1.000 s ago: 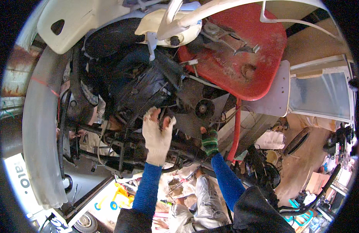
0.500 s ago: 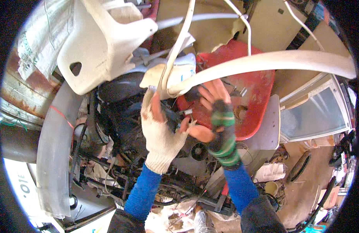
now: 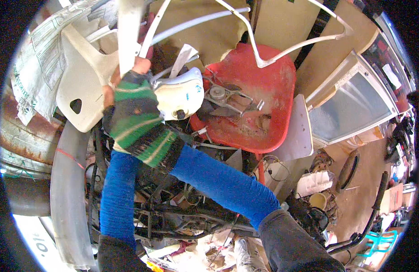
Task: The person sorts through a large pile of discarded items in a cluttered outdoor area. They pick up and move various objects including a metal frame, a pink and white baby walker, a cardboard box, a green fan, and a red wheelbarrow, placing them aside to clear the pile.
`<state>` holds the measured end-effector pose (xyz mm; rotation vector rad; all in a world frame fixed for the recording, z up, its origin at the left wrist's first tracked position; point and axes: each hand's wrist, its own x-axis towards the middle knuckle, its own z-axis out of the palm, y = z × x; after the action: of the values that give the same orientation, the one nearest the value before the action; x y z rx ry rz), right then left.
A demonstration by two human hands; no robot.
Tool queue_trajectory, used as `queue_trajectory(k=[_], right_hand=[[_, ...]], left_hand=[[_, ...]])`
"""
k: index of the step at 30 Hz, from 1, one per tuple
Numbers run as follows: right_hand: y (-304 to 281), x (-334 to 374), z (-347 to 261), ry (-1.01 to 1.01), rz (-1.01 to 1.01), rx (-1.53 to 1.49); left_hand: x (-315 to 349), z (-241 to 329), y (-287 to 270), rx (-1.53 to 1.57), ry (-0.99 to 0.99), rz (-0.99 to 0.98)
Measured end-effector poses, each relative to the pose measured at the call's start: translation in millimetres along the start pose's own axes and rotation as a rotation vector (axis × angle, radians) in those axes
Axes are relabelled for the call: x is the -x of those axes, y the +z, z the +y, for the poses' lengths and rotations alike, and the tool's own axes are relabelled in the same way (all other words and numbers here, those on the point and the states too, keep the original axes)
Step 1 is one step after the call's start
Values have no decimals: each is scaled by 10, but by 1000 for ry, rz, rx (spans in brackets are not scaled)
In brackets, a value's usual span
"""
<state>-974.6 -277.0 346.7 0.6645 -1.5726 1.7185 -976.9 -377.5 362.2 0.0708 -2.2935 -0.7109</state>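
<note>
My right hand (image 3: 138, 102), in a green and black striped glove with bare fingertips, reaches across to the left. Its fingers are closed around the lower end of a long white curved trim piece (image 3: 129, 34), which rises past the top edge. Thin white prongs of what looks like the same piece stretch toward the upper right. Behind the right hand, my left hand (image 3: 117, 148) is almost wholly hidden; only a sliver of its pale knit glove shows above the blue sleeve. Close to the right hand are a cream tank (image 3: 175, 97) with a black cap and a beige moulded panel (image 3: 78, 86).
A red pan (image 3: 275, 113) holding metal parts lies right of centre, beside a framed glass panel (image 3: 354, 99). A dark machine frame (image 3: 187, 215) spans below my arms. A grey curved sheet (image 3: 69, 195) stands at left, and a turquoise stool (image 3: 379, 242) at lower right.
Both hands have moved left, and the right hand has crossed over the left. The white trim piece has swung from lying rightward to standing upward. The cream tank and red pan show more fully.
</note>
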Motion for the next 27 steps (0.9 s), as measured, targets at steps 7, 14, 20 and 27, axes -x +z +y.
queue_trajectory(k=[7,14,20,27], right_hand=[[-170,-68,-209,-93,-34,-52],[-1451,807,897,297,-441,221],[-3125,2026,2671,740,-999,1046],[-3224,1431,4032,-191,-594,1446]], left_hand=[[-119,-48,-180,52,-29,-85],[-179,28,-153,106,-90,-110],[-135,7,-170,371,-195,-116],[-163,-98,-164,181,-113,-77]])
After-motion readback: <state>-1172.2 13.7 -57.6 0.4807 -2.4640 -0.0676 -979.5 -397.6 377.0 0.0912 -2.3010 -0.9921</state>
